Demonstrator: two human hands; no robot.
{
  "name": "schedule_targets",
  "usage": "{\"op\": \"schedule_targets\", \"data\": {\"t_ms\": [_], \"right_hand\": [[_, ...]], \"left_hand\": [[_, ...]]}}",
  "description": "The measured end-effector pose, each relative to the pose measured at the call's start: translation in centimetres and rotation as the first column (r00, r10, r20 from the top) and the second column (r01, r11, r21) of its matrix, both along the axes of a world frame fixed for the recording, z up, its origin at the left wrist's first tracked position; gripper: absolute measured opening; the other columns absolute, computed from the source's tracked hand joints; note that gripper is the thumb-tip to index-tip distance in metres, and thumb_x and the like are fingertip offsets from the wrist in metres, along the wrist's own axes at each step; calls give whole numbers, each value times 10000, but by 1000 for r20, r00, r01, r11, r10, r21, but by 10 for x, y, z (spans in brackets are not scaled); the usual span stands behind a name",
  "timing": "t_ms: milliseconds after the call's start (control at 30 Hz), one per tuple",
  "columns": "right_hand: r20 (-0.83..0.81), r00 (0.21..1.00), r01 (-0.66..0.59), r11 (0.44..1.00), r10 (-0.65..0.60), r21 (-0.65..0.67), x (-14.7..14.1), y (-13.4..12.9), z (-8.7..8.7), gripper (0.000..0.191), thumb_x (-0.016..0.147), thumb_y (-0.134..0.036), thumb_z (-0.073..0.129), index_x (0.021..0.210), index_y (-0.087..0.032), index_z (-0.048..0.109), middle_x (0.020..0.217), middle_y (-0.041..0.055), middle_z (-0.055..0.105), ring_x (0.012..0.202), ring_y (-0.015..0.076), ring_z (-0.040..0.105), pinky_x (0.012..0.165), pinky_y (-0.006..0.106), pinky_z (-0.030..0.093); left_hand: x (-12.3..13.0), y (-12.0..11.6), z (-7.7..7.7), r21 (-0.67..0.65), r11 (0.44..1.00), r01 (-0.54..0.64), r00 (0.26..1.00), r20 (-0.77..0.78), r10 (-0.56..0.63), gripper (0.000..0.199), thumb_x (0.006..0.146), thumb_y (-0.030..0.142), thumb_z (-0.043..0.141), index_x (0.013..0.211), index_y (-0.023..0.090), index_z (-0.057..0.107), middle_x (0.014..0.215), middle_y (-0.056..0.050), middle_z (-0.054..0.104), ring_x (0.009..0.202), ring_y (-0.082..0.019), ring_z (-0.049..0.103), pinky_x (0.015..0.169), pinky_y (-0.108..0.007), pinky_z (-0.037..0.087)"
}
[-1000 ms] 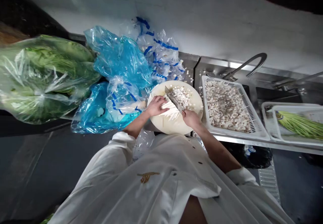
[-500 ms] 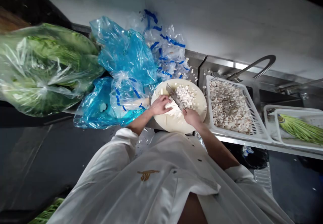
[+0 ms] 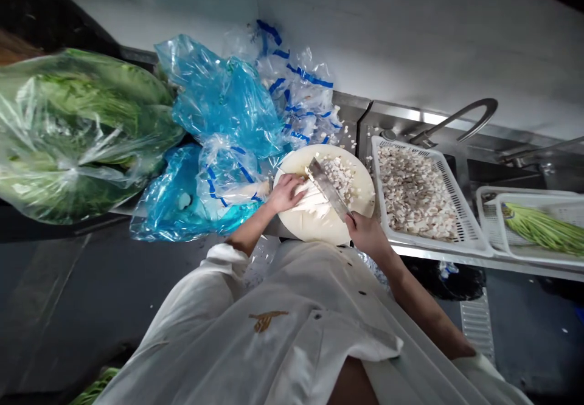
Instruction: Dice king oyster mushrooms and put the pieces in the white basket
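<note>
In the head view, a round cutting board (image 3: 312,228) stands in front of my body. My left hand (image 3: 285,193) lies at its left side, fingers curled over a bunch of white strips (image 3: 314,199) that look like king oyster mushroom. My right hand (image 3: 367,235) grips the handle of a cleaver (image 3: 329,189). The blade slants across the board between the strips and a heap of small diced pieces (image 3: 344,177). A few tips of my left fingers are hard to make out.
A white basket (image 3: 474,238) of diced pieces stands to the right, with green stalks (image 3: 542,225) in another basket beyond and a curved tap (image 3: 483,110) behind. Blue plastic bags (image 3: 228,101) and a large clear bag of leafy greens (image 3: 77,137) crowd the left.
My right hand has moved right and toward my body with the cleaver, drawing the blade off the strips toward the diced heap. My left hand has shifted slightly left.
</note>
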State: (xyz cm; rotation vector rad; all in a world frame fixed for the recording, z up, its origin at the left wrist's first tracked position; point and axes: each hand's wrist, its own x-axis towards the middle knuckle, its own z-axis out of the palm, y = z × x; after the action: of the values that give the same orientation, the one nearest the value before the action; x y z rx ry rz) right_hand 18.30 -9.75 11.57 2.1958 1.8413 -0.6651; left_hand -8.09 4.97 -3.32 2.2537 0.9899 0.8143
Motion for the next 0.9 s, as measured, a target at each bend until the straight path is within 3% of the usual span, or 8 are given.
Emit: {"op": "schedule_targets", "data": {"t_ms": [200, 300, 400, 500, 633, 767, 900], "right_hand": [[44, 998, 46, 988, -39, -147, -33, 30, -27, 453, 1153, -440, 334, 1325, -200, 678, 1185, 160, 783, 1093, 274, 743, 910, 326, 477], [36, 999, -9, 993, 13, -117, -32, 38, -22, 457, 1151, -430, 337, 1290, -192, 702, 1222, 160, 778, 1150, 272, 728, 953, 320, 472], [45, 998, -42, 996, 45, -76, -25, 25, -13, 510, 1148, -472, 313, 1250, -187, 723, 1164, 171, 788, 1112, 283, 736, 942, 324, 474], [57, 998, -12, 996, 17, -88, -30, 13, -17, 531, 1145, -488, 298, 1301, -186, 706, 1119, 174, 792, 1058, 284, 748, 908, 323, 483], [49, 999, 25, 988, -18, -155, -44, 24, -28, 470, 1145, -426, 334, 1362, -179, 671, 1186, 162, 786, 1099, 272, 742, 911, 314, 487], [25, 999, -27, 996, 29, -91, -38, 28, -16, 459, 1143, -446, 349, 1247, -194, 720, 1201, 163, 783, 1136, 282, 727, 929, 316, 476], [10, 1000, -6, 996, 7, -85, -40, 14, -13, 508, 1150, -475, 307, 1287, -190, 704, 1146, 172, 788, 1084, 286, 739, 918, 323, 476]], "left_hand": [[7, -12, -3, 46, 997, 55, 998, -46, -53, 272, 1043, 445, 570, 1152, 226, 687, 1254, -127, 605, 1243, -295, 564, 1104, -504, 512], [2, -9, 3, 79, 993, 88, 994, -74, -82, 284, 1030, 456, 600, 1185, 233, 681, 1263, -119, 611, 1248, -297, 552, 1116, -510, 497], [-6, -7, 4, 95, 994, 52, 996, -82, -44, 321, 1002, 485, 643, 1203, 239, 686, 1313, -122, 601, 1309, -332, 502, 1166, -558, 444], [-7, -11, -1, 55, 996, 64, 995, -82, -59, 302, 1012, 456, 608, 1197, 232, 693, 1318, -134, 585, 1307, -331, 500, 1162, -553, 451], [-5, -19, -2, -3, 996, 89, 992, -92, -88, 291, 1010, 417, 588, 1212, 236, 692, 1300, -134, 569, 1284, -312, 522, 1142, -530, 485], [-9, -25, 3, -12, 995, 95, 991, -92, -96, 342, 1005, 439, 618, 1285, 248, 667, 1356, -140, 559, 1342, -327, 495, 1168, -548, 467], [-7, -28, -2, -17, 995, 100, 991, -88, -101, 307, 1015, 403, 591, 1264, 241, 672, 1380, -139, 557, 1363, -332, 476, 1197, -564, 435]]}}
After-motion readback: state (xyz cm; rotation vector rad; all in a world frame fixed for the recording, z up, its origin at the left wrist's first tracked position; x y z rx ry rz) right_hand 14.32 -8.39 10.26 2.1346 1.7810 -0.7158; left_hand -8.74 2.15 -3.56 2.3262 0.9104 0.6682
